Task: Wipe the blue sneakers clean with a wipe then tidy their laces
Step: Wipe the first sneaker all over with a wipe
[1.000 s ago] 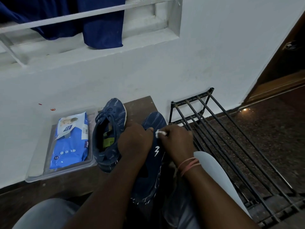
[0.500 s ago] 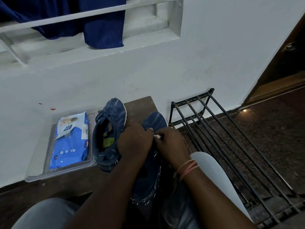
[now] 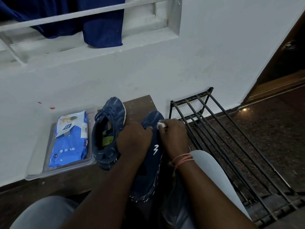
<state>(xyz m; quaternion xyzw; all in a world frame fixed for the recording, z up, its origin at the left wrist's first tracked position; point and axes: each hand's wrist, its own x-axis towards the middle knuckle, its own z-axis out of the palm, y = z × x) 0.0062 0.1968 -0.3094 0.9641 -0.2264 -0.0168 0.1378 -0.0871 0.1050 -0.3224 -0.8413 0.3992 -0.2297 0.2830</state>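
Wipe (image 3: 161, 124) moved toeward, wooden bench (image 3: 138, 104), white wall (image 3: 206, 55), dark floor (image 3: 267, 129)

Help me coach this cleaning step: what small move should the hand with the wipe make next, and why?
Probably draw the wipe back down the sneaker's side toward the white logo. The right hand pinches the wadded wipe near the toe end, while the left hand grips the sneaker to steady it, so the rest of that side lies open to another stroke.

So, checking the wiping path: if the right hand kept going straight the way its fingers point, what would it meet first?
Probably the toe of the held blue sneaker, just ahead of the right hand and its wipe; depth is unclear.
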